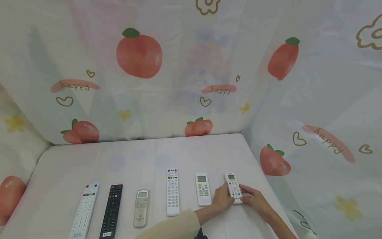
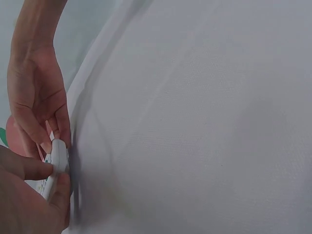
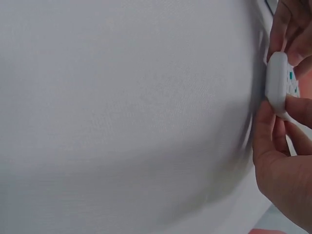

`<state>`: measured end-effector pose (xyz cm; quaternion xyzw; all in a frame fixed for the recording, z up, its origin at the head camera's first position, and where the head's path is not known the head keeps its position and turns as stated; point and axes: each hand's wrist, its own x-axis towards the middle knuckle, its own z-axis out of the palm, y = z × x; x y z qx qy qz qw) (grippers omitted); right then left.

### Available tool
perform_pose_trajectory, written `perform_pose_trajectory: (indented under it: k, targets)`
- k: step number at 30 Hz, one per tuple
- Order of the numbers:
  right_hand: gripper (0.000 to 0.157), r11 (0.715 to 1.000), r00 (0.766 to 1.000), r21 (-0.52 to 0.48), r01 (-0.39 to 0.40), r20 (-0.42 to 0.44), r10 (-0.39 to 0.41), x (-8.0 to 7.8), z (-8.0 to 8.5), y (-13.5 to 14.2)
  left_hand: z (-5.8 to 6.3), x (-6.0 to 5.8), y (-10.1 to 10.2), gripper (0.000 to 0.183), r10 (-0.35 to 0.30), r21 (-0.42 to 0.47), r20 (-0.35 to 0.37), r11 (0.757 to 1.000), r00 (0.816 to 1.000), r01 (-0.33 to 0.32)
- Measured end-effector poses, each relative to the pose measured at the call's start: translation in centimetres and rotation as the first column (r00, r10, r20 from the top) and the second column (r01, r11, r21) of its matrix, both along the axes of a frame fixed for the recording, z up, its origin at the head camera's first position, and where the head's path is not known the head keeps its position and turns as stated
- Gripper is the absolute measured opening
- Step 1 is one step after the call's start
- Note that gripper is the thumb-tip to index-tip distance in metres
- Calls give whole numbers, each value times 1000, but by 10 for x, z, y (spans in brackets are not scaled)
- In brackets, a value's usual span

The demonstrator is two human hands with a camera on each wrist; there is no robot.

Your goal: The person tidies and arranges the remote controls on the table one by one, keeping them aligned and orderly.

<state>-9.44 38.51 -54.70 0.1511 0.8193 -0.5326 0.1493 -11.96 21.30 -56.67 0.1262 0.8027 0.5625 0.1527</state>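
Observation:
Both hands pinch a small white remote control (image 1: 234, 188) with a little screen and several buttons, at the right end of a row. My left hand (image 1: 223, 198) grips its left edge and my right hand (image 1: 257, 201) its lower right edge. In the left wrist view the blank end of the remote (image 2: 59, 155) shows between the two hands. The right wrist view shows the thumb and fingers of my right hand (image 3: 285, 170) around the same end (image 3: 277, 83). Whether the remote touches the table is hard to tell.
Left of the hands lie a white remote with a screen (image 1: 203, 190), a long white one (image 1: 172, 194), a beige one (image 1: 141, 209), a black one (image 1: 111, 210) and another white one (image 1: 85, 209). Patterned cloth (image 1: 167, 109) surrounds the white-covered table (image 1: 77, 159).

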Motion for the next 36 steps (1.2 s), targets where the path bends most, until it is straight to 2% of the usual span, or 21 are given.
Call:
perform_pose_trajectory:
  k: [8, 12, 20, 26, 30, 36]
  targets:
    - [62, 998, 999, 47, 40, 33, -41, 1, -3, -1, 2, 2, 4, 50, -9, -71, -24, 997, 1000, 8]
    - [63, 996, 997, 75, 57, 38, -60, 0, -4, 0, 5, 2, 8, 52, -6, -109, -52, 994, 999, 0]
    - [63, 996, 998, 68, 57, 30, -59, 0, -2, 1, 6, 4, 17, 69, 27, -133, 16, 991, 999, -25]
    - [63, 996, 997, 62, 63, 28, -65, 2, -2, 4, 11, 8, 22, 71, 61, -144, 45, 988, 997, -54]
    - [63, 996, 998, 64, 56, 24, -57, 2, -2, 7, 14, 11, 23, 72, 71, -126, 74, 990, 995, -61]
    - [61, 995, 998, 78, 56, 25, -58, 1, 1, 10, 17, 12, 26, 72, 66, -129, 77, 990, 995, -56]
